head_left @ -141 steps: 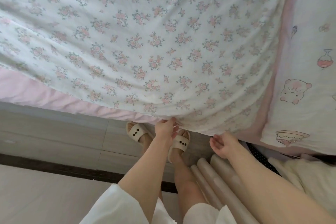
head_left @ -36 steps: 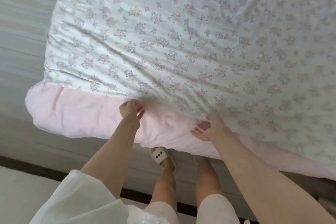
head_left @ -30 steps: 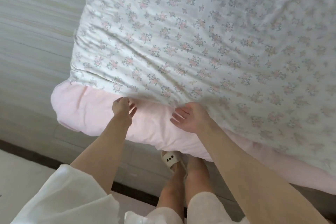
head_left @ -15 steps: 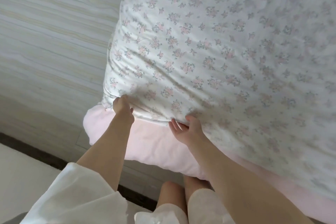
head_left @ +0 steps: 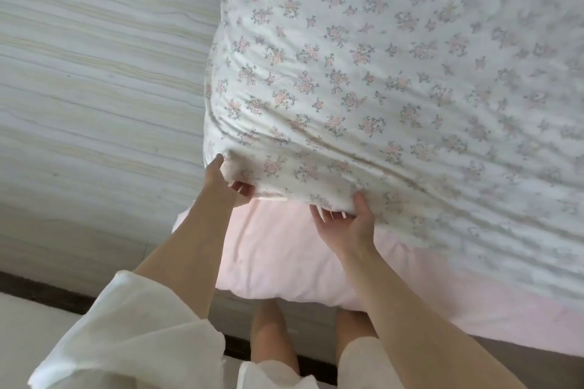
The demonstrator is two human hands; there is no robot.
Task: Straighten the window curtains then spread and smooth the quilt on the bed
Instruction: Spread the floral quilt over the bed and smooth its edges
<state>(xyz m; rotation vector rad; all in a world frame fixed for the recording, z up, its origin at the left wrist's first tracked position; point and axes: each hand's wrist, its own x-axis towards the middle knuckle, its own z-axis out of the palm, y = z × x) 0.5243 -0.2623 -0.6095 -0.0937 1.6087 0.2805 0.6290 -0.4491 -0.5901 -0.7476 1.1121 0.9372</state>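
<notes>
**Both hands gripping the near corner of the floral quilt at the bed's edge**

Head view. The quilt (head_left: pixel 395 79), white with small pink and grey-green flower sprigs, fills the upper right of the frame and lies over the bed. Its near left corner is lifted and bunched, with creases fanning from the corner across the cloth. Beneath the raised edge a plain pink layer of bedding (head_left: pixel 278 259) shows, rounded at its own corner and hanging past the side of the bed.

The left hand (head_left: pixel 226 181) is at the very corner of the quilt. Its grip is clamped on the cloth: the thumb lies on top of the corner and the fingers are curled under the hem. The right hand (head_left: pixel 346 227) is just to the right along the same hem, palm turned up. Its grip is likewise clamped on the quilt, thumb pressed on the floral top and fingertips tucked beneath the edge. The two hands are near one another but apart, with a short stretch of hem sagging between them.

A loose white sleeve (head_left: pixel 132 335) covers the upper left arm; the right forearm is bare. To the left of the bed runs a pale floor (head_left: pixel 94 73) with streaked wood-like grain, crossed near the bottom by a dark strip (head_left: pixel 44 290). The person's bare legs (head_left: pixel 271 335) stand close against the bed, below the pink bedding.
</notes>
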